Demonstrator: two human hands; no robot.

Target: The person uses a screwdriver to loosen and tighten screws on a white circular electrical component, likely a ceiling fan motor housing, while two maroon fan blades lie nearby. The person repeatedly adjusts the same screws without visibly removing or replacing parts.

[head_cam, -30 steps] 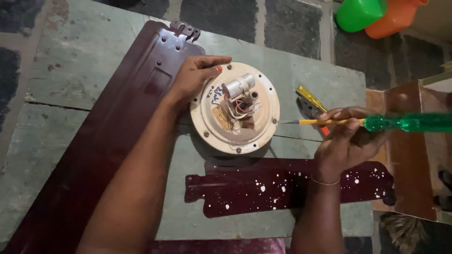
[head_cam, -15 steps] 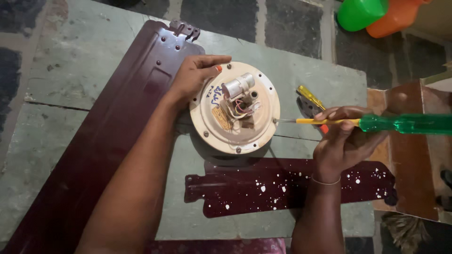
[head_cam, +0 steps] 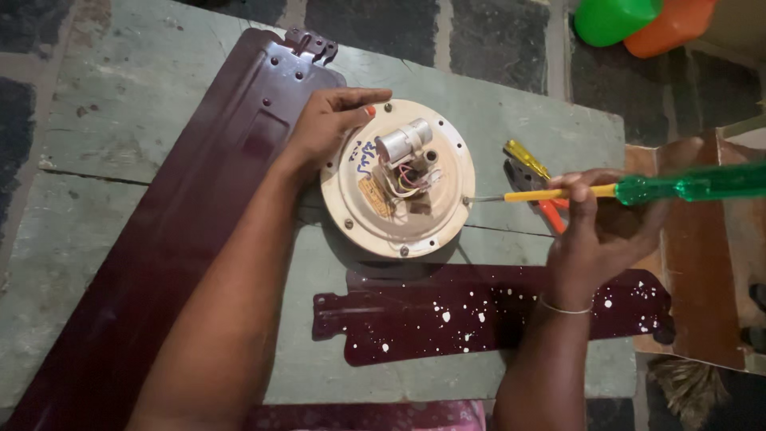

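A round cream fan motor housing (head_cam: 399, 215) lies on a pale green wooden table (head_cam: 136, 112), with a small silver capacitor (head_cam: 403, 141) and coloured wires on top. My left hand (head_cam: 327, 124) rests on the housing's upper left rim. My right hand (head_cam: 602, 227) grips a screwdriver (head_cam: 638, 189) with a green translucent handle and yellow shaft. Its tip touches a screw on the housing's right rim.
A long maroon fan blade (head_cam: 175, 231) lies along the left. A shorter maroon blade (head_cam: 479, 311) with white paint spots lies below the housing. Yellow and red handled pliers (head_cam: 535, 179) sit right of the housing. Green and orange plastic containers (head_cam: 638, 20) stand top right.
My right hand and the screwdriver have shifted only slightly at the housing's right rim. My left hand stays on the rim.
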